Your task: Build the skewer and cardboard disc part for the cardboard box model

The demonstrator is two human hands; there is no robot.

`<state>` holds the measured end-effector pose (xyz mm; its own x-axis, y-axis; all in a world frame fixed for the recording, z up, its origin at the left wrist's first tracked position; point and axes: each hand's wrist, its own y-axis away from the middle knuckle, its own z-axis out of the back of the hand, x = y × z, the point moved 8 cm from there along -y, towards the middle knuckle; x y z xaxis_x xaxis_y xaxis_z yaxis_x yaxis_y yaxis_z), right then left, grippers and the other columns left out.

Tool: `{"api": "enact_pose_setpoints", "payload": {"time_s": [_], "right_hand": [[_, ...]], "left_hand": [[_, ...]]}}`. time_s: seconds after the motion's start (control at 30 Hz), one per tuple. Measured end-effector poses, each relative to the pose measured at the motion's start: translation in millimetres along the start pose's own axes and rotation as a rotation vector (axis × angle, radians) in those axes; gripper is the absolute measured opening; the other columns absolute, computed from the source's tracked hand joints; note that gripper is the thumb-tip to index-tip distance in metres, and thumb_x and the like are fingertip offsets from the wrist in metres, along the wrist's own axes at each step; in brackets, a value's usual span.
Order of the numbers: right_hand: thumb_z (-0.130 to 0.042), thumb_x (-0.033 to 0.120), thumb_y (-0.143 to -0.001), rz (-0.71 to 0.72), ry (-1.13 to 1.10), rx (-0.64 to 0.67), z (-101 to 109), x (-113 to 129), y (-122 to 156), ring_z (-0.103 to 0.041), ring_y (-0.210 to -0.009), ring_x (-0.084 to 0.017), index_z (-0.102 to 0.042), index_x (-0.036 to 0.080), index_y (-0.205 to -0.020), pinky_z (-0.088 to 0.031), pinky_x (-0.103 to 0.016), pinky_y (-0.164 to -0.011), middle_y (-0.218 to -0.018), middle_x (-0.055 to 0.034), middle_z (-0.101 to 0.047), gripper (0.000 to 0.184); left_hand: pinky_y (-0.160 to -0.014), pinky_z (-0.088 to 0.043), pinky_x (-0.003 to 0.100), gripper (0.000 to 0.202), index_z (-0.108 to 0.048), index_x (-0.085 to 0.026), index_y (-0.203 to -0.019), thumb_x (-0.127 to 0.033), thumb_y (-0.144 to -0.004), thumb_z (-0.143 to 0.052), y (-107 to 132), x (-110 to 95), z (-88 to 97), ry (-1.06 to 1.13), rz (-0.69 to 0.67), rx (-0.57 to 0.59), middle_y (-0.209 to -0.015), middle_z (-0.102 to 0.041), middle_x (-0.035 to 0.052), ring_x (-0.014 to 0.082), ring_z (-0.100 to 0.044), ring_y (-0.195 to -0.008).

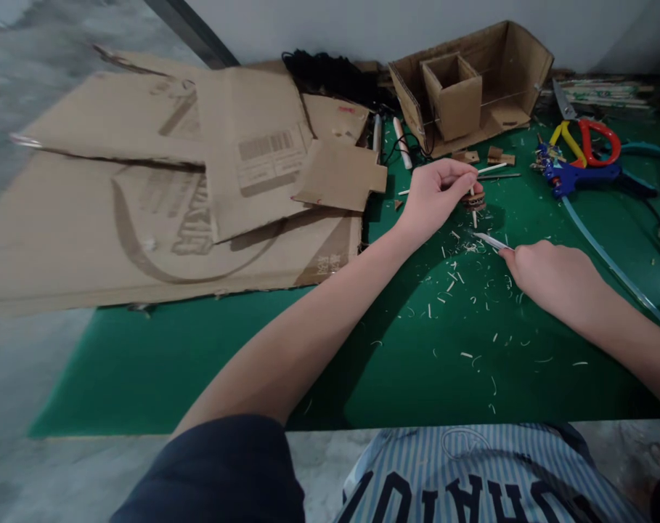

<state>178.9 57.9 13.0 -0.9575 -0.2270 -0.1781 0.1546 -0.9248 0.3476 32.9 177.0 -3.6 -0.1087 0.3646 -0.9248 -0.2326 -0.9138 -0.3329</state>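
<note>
My left hand [436, 192] pinches a thin wooden stick [475, 220] near its upper end. Small brown cardboard discs [474, 202] are threaded on that stick, just under my fingers. In a closed fist, my right hand [550, 282] grips a knife [491, 241] whose pale blade points left. The blade tip lies just below the stick's lower end; whether they touch I cannot tell. Pale curled wood shavings [454, 280] are scattered over the green mat [395, 378] beneath and around both hands. Other thin sticks [493, 168] lie behind my left fingers.
Flattened cardboard sheets [166, 203] cover the left side. A cardboard box [518, 65] stands at the back, near a marker pen [402, 144]. To the right are scissors [599, 145], a blue hand tool [580, 176] and a bluish tube [607, 250].
</note>
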Motion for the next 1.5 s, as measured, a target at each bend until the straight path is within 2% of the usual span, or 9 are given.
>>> {"api": "enact_pose_setpoints", "payload": {"time_s": [0.13,0.33,0.47,0.63,0.93,1.17,1.33,1.4,1.5], "right_hand": [[-0.025,0.04,-0.11,-0.001,0.017,-0.023,5.0,-6.1,-1.0,-0.06,-0.054,-0.02,-0.077,0.013,-0.085,-0.025,-0.03,-0.051,-0.072,-0.0158,-0.071,0.063],[-0.022,0.049,-0.109,0.032,0.114,-0.204,21.1,-20.1,-7.2,-0.062,-0.063,-0.023,-0.079,0.011,-0.096,-0.023,-0.031,-0.061,-0.072,-0.016,-0.07,0.069],[-0.02,0.049,-0.11,0.017,0.115,-0.263,21.7,-24.0,-14.7,-0.059,-0.062,-0.021,-0.078,0.011,-0.1,-0.02,-0.032,-0.062,-0.071,-0.015,-0.069,0.07],[-0.019,0.051,-0.11,0.022,0.103,-0.309,19.6,-20.6,-24.7,-0.059,-0.062,-0.021,-0.076,0.013,-0.102,-0.02,-0.032,-0.063,-0.074,-0.0148,-0.071,0.069],[-0.022,0.047,-0.11,0.031,0.087,-0.262,16.3,-16.7,-30.8,-0.062,-0.064,-0.022,-0.076,0.012,-0.107,-0.022,-0.032,-0.06,-0.077,-0.016,-0.072,0.064],[-0.025,0.042,-0.11,0.053,0.097,-0.141,15.5,-13.7,-31.8,-0.062,-0.063,-0.021,-0.077,0.011,-0.108,-0.024,-0.032,-0.057,-0.081,-0.0167,-0.072,0.061],[-0.026,0.043,-0.11,0.07,0.087,-0.044,15.4,-10.6,-30.2,-0.06,-0.062,-0.021,-0.078,0.011,-0.099,-0.026,-0.032,-0.058,-0.08,-0.0171,-0.072,0.062],[-0.028,0.042,-0.11,0.08,0.105,-0.045,14.9,-8.1,-26.9,-0.061,-0.062,-0.022,-0.078,0.012,-0.096,-0.026,-0.031,-0.059,-0.078,-0.0166,-0.071,0.06],[-0.027,0.041,-0.11,0.088,0.123,-0.117,13.9,-6.9,-21.3,-0.059,-0.059,-0.02,-0.077,0.013,-0.096,-0.024,-0.031,-0.059,-0.074,-0.0149,-0.07,0.06]], "left_hand": [[-0.083,-0.064,0.023,0.012,-0.071,-0.017,-0.102,-0.028,-0.103,-0.065,-1.1,-0.6,-1.8,0.0,0.011,0.017,-0.094,-0.081,0.0067,0.0138,-0.079,-0.091],[-0.083,-0.065,0.026,0.013,-0.072,-0.017,-0.107,-0.025,-0.102,-0.063,-1.3,-2.8,-0.1,-0.021,0.012,-0.002,-0.093,-0.081,0.0066,0.014,-0.078,-0.089],[-0.083,-0.065,0.025,0.013,-0.072,-0.016,-0.107,-0.021,-0.103,-0.061,-1.3,-1.3,-0.5,-0.028,0.018,0.002,-0.091,-0.08,0.0058,0.0134,-0.079,-0.089],[-0.084,-0.064,0.024,0.012,-0.07,-0.017,-0.106,-0.026,-0.104,-0.062,-2.3,0.2,-3.0,-0.042,0.006,0.024,-0.091,-0.079,0.0046,0.0132,-0.078,-0.09],[-0.086,-0.064,0.026,0.008,-0.069,-0.019,-0.104,-0.02,-0.104,-0.061,-3.4,1.9,-4.6,0.008,0.005,0.04,-0.09,-0.077,0.0024,0.0135,-0.078,-0.09],[-0.085,-0.064,0.026,0.01,-0.067,-0.018,-0.103,-0.023,-0.106,-0.06,-2.8,-2.1,-5.4,0.0,-0.004,0.049,-0.087,-0.077,0.0028,0.0129,-0.078,-0.087],[-0.084,-0.065,0.026,0.012,-0.066,-0.018,-0.101,-0.024,-0.107,-0.058,0.4,-9.7,-5.4,0.012,-0.024,0.058,-0.088,-0.078,0.0039,0.0134,-0.079,-0.087],[-0.084,-0.065,0.026,0.011,-0.066,-0.018,-0.102,-0.025,-0.107,-0.059,0.6,-9.3,-5.2,0.017,-0.016,0.058,-0.089,-0.078,0.0038,0.0132,-0.079,-0.088],[-0.083,-0.065,0.025,0.011,-0.066,-0.018,-0.103,-0.028,-0.106,-0.061,-0.2,-6.6,-5.4,0.016,0.002,0.059,-0.089,-0.078,0.0035,0.0131,-0.079,-0.089]]}}
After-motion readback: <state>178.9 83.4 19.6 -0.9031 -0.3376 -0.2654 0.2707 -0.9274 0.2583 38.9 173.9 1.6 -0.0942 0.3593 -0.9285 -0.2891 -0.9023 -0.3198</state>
